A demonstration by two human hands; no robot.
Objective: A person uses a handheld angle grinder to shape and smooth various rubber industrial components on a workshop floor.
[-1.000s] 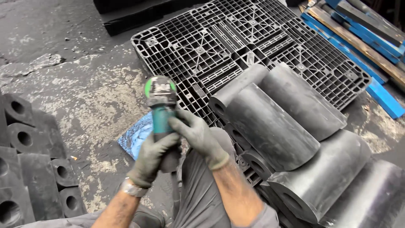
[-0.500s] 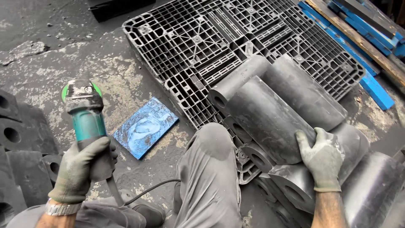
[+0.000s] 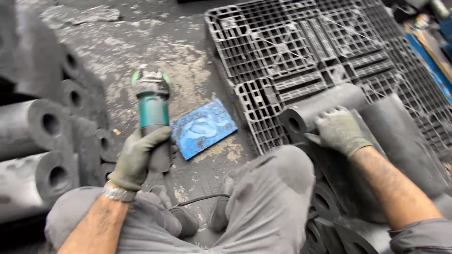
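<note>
The person sits low over a stained concrete floor (image 3: pixel 188 70), knees up in grey trousers. The left hand (image 3: pixel 139 157), in a grey-green glove, is closed round the body of a green angle grinder (image 3: pixel 151 106). The grinder stands nearly upright in the view, its long axis running away from the person, head end pointing up toward the far floor and its tail buried in the fist. A black cord (image 3: pixel 202 200) trails across the floor between the feet. A wristwatch (image 3: pixel 118 193) shows at the cuff.

Just right of the grinder a flat blue plate (image 3: pixel 203 128) lies on the floor, tilted so one corner points to the pallet.

The right hand (image 3: pixel 338 130), also gloved, rests palm down with fingers curled over the top of a dark grey cylinder (image 3: pixel 325 104); the grip looks loose, a hold on its curve rather than a full clasp. That cylinder lies on its side with its hollow end facing left, at the edge of a black plastic pallet (image 3: pixel 292 47). More hollow dark cylinders (image 3: pixel 42 127) are stacked at the left.
</note>
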